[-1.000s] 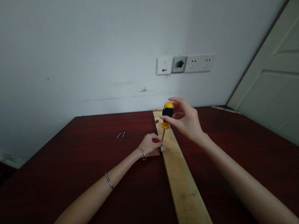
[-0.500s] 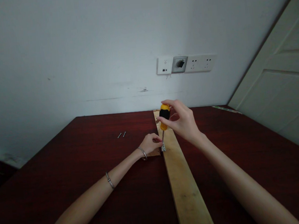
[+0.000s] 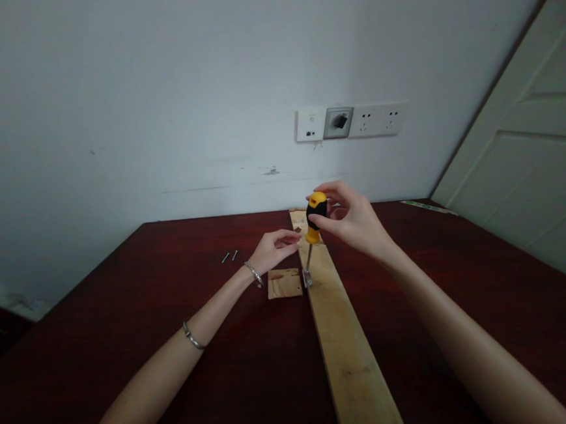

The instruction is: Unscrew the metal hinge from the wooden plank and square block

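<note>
My right hand [image 3: 355,221] grips a yellow-and-black screwdriver [image 3: 316,212] by its handle. The shaft slants down, and its tip meets a small metal hinge-like piece [image 3: 308,279] at the left edge of a long wooden board [image 3: 348,337]. My left hand [image 3: 270,251] is just left of the board, its thumb and fingers apart with nothing visible between them. Below that hand a small square of wood [image 3: 285,286] lies flat beside the metal piece. The exact seat of the tip is too small to make out.
Two loose screws [image 3: 230,256] lie left of my left hand on the dark red tabletop [image 3: 218,387]. Behind it rises a white wall with sockets [image 3: 352,122]. A thin strip [image 3: 428,208] lies by the panelled door [image 3: 543,152] at right.
My left hand has let go near the screwdriver tip and moved up and left, uncovering the wood square. The screwdriver's handle has shifted slightly right and tilts more.
</note>
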{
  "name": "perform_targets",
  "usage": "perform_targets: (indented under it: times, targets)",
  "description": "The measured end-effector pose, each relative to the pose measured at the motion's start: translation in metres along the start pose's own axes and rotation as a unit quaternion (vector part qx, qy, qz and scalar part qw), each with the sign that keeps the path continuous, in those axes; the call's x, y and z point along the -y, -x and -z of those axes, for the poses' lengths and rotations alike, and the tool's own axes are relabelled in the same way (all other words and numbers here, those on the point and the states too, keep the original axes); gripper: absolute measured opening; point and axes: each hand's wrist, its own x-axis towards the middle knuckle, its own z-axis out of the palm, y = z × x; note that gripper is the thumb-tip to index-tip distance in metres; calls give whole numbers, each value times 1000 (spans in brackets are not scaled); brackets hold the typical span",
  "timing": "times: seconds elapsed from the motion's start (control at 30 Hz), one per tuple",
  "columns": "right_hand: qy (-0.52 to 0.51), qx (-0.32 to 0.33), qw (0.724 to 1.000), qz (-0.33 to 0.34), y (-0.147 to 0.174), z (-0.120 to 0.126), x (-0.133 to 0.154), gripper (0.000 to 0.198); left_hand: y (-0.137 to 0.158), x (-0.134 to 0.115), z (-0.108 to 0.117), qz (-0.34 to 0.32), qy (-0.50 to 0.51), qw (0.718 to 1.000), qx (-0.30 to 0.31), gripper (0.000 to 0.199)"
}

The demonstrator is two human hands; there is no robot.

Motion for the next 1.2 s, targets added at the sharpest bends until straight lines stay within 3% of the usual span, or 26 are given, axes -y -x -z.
perform_targets:
  times: [0.13, 0.33, 0.5, 0.73, 1.03, 1.2]
  targets:
    - [-8, 19, 1000, 7, 0, 2, 4, 39, -10, -30, 1, -50, 24, 998, 36, 34]
    - [-18, 24, 999, 14, 0, 5, 5, 43, -27, -48, 0, -47, 15, 993, 107, 30]
    - [-35, 18, 999, 0, -1, 3, 0, 47, -28, -50, -2, -48, -16, 996, 78, 24]
    - [108, -49, 993, -10, -1, 2, 9, 39, -25, -50, -11, -62, -26, 997, 42, 20]
    - [16, 5, 999, -40, -1, 1, 5, 48, -24, -52, -8, -79, -19, 996, 42, 23]
    - [131, -24, 990, -46, 1, -3, 6, 47, -25, -53, -9, -84, -41, 995, 19, 22]
